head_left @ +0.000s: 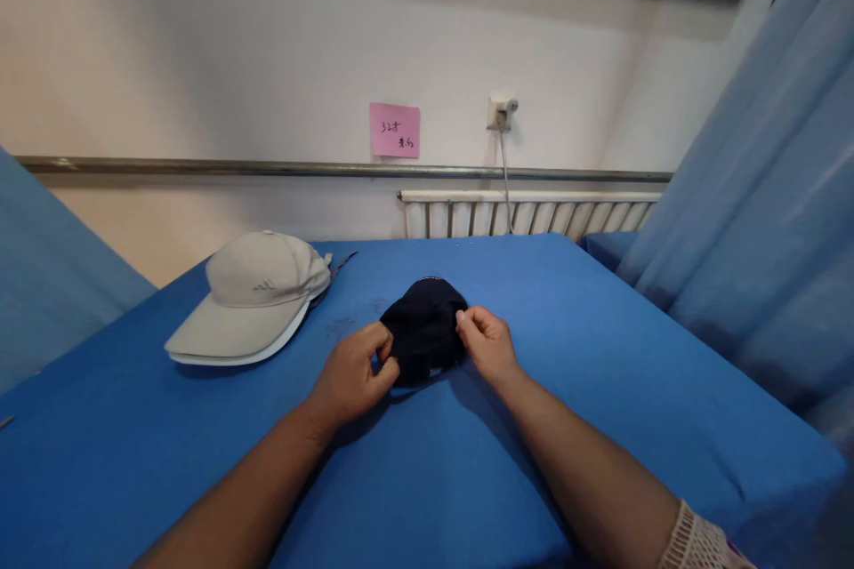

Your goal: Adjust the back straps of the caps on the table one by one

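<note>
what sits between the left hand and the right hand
A dark cap, pinched by the left hand and right hand, as the head view shows.

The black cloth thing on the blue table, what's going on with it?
A person has the black cloth thing in both hands, just over or on the blue table. The left hand pinches one side, and the right hand the other. A pale cap sits off to the left, with neither hand on it.

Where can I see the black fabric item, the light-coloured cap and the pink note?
Black fabric item (425, 324): head view, middle of its visible surface.
Light-coloured cap (252, 276): head view, on its crown.
Pink note (395, 133): head view, its middle.
</note>
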`<state>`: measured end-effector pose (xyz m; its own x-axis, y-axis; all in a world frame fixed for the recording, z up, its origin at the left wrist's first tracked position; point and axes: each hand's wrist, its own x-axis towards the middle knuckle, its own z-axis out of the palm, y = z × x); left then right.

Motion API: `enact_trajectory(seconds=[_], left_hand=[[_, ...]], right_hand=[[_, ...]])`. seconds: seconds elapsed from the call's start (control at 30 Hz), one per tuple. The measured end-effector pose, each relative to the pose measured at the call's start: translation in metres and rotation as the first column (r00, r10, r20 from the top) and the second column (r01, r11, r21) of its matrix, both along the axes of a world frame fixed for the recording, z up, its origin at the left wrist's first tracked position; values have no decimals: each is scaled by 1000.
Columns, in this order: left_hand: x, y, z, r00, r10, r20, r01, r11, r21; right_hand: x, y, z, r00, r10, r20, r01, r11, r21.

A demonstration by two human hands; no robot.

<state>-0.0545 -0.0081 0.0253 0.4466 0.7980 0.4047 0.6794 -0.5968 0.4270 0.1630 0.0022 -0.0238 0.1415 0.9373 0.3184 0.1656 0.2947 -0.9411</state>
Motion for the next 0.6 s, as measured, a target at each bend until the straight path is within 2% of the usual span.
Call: enact_trajectory(seconds=[0.07, 0.17, 0.27, 0.4, 0.6], left_hand=[[-3, -2, 5, 997, -69, -26, 68, 995, -68], [-4, -3, 7, 988, -151, -11, 145, 967, -207], [-2, -1, 1, 996, -76, 50, 86, 961, -264], [4, 8, -12, 986, 93, 137, -68, 982, -179], [15, 9, -18, 994, 111, 12, -111, 994, 18]], right_hand=[[1, 0, 1, 997, 28, -68, -30, 999, -34], [0, -3, 2, 999, 38, -18, -39, 998, -48], [-3, -7, 1, 991, 31, 130, -27, 999, -35], [-11, -7, -6, 974, 48, 220, -34, 997, -66], [-21, -6, -9, 984, 158, 81, -157, 987, -16]])
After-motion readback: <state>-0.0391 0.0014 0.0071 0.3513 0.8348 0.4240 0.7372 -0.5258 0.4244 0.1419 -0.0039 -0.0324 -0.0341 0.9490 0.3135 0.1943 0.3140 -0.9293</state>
